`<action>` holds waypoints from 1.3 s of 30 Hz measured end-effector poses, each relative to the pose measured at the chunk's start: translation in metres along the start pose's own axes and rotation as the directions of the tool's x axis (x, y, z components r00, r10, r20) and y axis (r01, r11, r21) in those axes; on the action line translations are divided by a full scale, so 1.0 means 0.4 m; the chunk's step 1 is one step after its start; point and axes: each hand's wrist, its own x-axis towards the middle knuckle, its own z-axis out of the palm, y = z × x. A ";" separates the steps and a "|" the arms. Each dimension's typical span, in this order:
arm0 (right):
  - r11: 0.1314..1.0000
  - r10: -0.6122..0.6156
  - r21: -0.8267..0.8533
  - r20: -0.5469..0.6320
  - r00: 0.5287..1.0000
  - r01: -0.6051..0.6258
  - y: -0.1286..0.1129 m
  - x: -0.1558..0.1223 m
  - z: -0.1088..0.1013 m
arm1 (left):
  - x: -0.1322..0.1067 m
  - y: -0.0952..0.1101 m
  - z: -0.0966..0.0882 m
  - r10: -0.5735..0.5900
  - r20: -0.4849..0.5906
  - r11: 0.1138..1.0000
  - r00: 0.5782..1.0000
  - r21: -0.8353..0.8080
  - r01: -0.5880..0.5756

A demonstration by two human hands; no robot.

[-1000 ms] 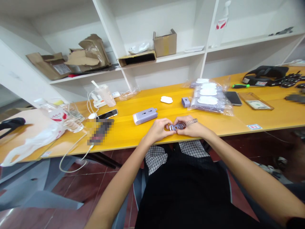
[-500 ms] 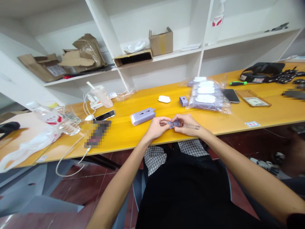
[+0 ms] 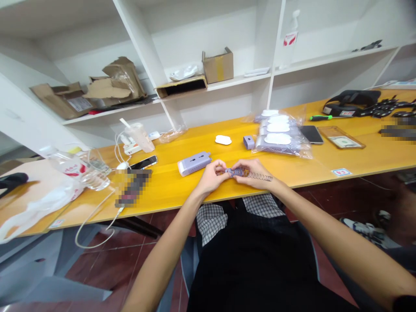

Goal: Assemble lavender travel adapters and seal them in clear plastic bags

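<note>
Far left of the tabletop [image 3: 169,188]: white plastic bag [image 3: 39,208] hanging over the near-left edge, clear water bottle [image 3: 78,171] with a red label, text not readable, white cable [image 3: 94,227] drooping off the near edge. Behind them, white power strip [image 3: 131,149] and plastic cup with straw [image 3: 139,136] near the back edge. Smartphone [image 3: 144,162] just beside a pixelated, unidentifiable object [image 3: 133,188]. Lilac power socket unit [image 3: 194,164] lies just left of the left hand [image 3: 211,177], not touching it.

Centre, near the front edge: left hand fingers curled and pinching the left end of a lilac plastic part [image 3: 237,172], right hand [image 3: 255,173] fingers pinching it from the right, both hands close together. Metal coil spring [image 3: 261,176] runs out of the part to the right, past the right fingers, so right hand is nearer the spring. Long axis roughly left-right, along the front edge.

Further back: white oval cover [image 3: 223,140], small lilac block [image 3: 248,142], clear bags of lilac and white parts [image 3: 279,138]. Right side: smartphone [image 3: 311,134], tray with US dollar bill [image 3: 341,137], green-handled screwdriver [image 3: 320,117], black strap [image 3: 351,102], black small parts [image 3: 386,108]. Small sticker [image 3: 341,172] on the front edge, text too small to read
</note>
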 end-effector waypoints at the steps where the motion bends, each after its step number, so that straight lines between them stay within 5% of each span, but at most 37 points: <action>1: 1.000 -0.005 0.000 -0.009 1.000 0.005 -0.002 0.000 0.001 | 0.000 0.001 0.000 0.001 -0.001 1.000 1.000 -0.012 -0.001; 13: 0.998 -0.062 0.000 -0.141 0.988 0.063 -0.024 0.005 0.024 | -0.002 -0.005 0.010 0.136 -0.094 0.976 0.986 0.182 -0.117; 23: 0.999 -0.035 -0.001 -0.109 0.993 0.035 -0.016 0.002 0.020 | -0.005 -0.003 0.032 0.236 -0.186 0.905 0.954 0.401 -0.145; 32: 0.999 0.043 0.020 -0.088 0.995 -0.042 0.012 0.009 0.019 | -0.002 -0.012 0.018 0.098 -0.078 0.989 0.992 0.121 -0.088; 39: 0.992 0.082 0.105 -0.102 0.991 -0.071 -0.009 0.015 0.010 | -0.001 -0.023 0.021 0.149 -0.031 0.932 0.988 0.339 -0.129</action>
